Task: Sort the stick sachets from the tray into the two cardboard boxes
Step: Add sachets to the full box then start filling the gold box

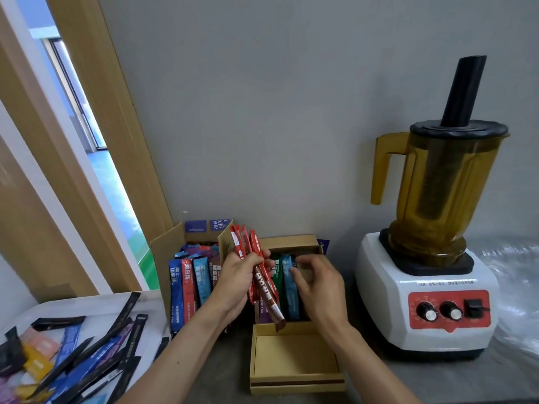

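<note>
My left hand [236,277] grips a bundle of red stick sachets [253,259] above the gap between two cardboard boxes. The left box [166,249] holds upright blue, red and teal sachets [191,282]. The right box [287,242] holds green and blue sachets [287,282] at its left side. My right hand [316,282] reaches into the right box with curled fingers on the blue sachets; whether it pinches one is unclear. The white tray [96,306] at the lower left carries several loose black, blue and orange sachets [87,354].
The right box's open lid [294,357] lies flat toward me on the grey counter. A white blender [428,290] with an amber jug stands close to the right of the boxes. A grey wall is behind, a wooden door frame at the left.
</note>
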`<state>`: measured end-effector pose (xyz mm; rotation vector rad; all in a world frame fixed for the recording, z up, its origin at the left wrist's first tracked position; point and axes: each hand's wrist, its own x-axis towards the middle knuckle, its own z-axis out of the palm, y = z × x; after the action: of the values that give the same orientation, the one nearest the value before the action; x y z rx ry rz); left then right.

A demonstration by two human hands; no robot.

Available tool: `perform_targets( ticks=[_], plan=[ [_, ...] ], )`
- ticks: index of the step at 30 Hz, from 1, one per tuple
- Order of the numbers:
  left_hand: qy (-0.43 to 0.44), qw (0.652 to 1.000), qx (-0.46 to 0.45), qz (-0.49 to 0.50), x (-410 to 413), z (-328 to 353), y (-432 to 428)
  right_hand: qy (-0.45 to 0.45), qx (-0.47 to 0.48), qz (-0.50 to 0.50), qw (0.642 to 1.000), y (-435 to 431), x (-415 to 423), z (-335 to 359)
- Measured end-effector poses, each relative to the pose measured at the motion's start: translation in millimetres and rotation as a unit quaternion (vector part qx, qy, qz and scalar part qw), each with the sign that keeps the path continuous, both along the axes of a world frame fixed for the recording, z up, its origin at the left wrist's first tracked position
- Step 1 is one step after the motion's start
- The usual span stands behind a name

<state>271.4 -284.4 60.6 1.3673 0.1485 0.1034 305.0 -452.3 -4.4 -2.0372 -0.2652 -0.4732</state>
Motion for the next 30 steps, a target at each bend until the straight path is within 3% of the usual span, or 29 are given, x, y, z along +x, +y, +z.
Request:
perform_targets(
  ticks=[4, 7, 14, 20, 24, 30],
  plan=[
    [-0.017, 0.999, 0.030, 0.001, 4, 1, -6, 0.138, 0.160, 0.167, 0.963, -6, -29, 20],
    [-0.019, 0.997, 0.069, 0.017, 9, 0, -12, 0.173, 0.153, 0.213, 0.950, -11, -38, 24],
    [-0.035, 0.994, 0.086, 0.050, 16, 3, -19, 0.176, 0.146, 0.202, 0.952, -24, -29, 11],
    [-0.074, 0.959, 0.260, 0.086, 15, 2, -6, 0.080, 0.165, 0.117, 0.976, -29, -28, 6],
    [-0.029, 0.984, 0.176, 0.001, 10, 1, -10, -0.027, 0.111, 0.071, 0.991, -25, -20, 1],
    [-0.031, 0.984, 0.176, 0.013, 8, -3, -16, -0.032, 0.065, 0.131, 0.989, -20, -22, 1]
  ],
)
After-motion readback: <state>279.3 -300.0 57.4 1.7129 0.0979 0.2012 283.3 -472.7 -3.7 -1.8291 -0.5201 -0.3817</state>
